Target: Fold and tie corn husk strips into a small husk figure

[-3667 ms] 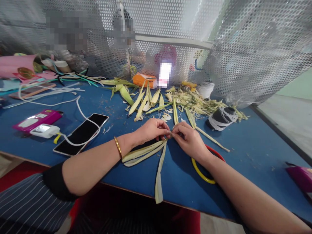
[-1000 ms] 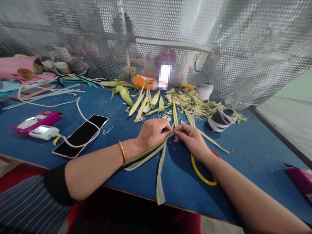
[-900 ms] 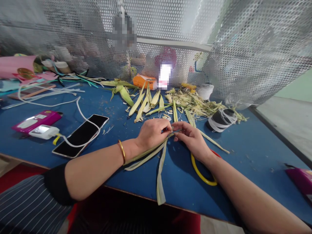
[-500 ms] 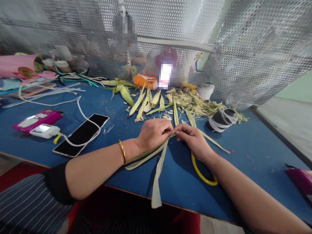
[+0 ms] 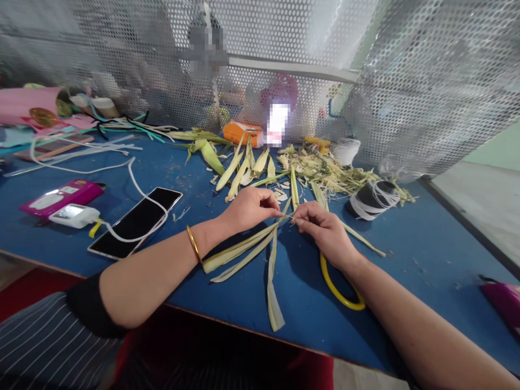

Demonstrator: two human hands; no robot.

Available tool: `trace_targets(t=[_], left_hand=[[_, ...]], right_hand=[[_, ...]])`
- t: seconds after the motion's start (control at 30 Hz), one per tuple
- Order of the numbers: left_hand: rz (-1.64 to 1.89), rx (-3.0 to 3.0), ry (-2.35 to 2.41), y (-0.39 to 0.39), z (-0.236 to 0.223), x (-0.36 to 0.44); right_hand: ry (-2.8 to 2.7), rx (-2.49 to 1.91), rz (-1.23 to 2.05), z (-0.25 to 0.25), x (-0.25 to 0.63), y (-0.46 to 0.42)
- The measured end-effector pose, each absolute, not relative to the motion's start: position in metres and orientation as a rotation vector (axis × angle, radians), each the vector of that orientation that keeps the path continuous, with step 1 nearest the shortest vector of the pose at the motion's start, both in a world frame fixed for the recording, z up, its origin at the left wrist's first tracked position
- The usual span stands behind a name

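My left hand [image 5: 252,208] and my right hand [image 5: 323,230] face each other over the blue table, both in a fingertip pinch. A short length of thin white thread [image 5: 287,216] runs taut from one pinch to the other. Just beneath it, several pale green corn husk strips [image 5: 244,248] come together at their upper ends and fan out to the left and downward. One strip [image 5: 273,292] points toward the table's front edge. Under my right wrist lies a yellow loop [image 5: 341,297], partly hidden by the arm.
Behind my hands lie corn husks [image 5: 231,170] and a heap of husk scraps [image 5: 337,174]. A black cone of white thread [image 5: 374,200] stands at right. A phone [image 5: 138,223], white cable [image 5: 136,187] and magenta device [image 5: 67,197] lie at left. Perforated sheeting [image 5: 284,32] hangs behind.
My left hand has lifted off the husk strips and moved slightly left and back. The strips now lie uncovered, and thread shows between the two pinches. The right hand has barely moved.
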State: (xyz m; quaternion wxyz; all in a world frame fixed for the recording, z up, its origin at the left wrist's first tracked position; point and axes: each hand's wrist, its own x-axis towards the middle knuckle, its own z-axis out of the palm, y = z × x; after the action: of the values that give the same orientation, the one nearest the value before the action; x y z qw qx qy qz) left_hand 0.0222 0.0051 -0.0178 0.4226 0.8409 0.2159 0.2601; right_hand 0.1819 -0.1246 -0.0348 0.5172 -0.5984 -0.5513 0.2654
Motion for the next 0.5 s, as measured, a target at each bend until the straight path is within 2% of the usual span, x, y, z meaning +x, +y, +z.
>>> trace_targets(t=[0.1, 0.27, 0.5], left_hand=[[0.587, 2.057, 0.689, 0.011, -0.020, 0.022], [0.510, 1.914, 0.790, 0.009, -0.028, 0.024], [0.366, 1.355, 0.653, -0.003, -0.022, 0.027]], right_hand=[[-1.371, -1.343, 0.708, -0.029, 0.180, -0.127], [-1.413, -1.237, 1.043, -0.029, 0.174, -0.129], [-1.329, -1.292, 0.951, -0.037, 0.174, -0.124]])
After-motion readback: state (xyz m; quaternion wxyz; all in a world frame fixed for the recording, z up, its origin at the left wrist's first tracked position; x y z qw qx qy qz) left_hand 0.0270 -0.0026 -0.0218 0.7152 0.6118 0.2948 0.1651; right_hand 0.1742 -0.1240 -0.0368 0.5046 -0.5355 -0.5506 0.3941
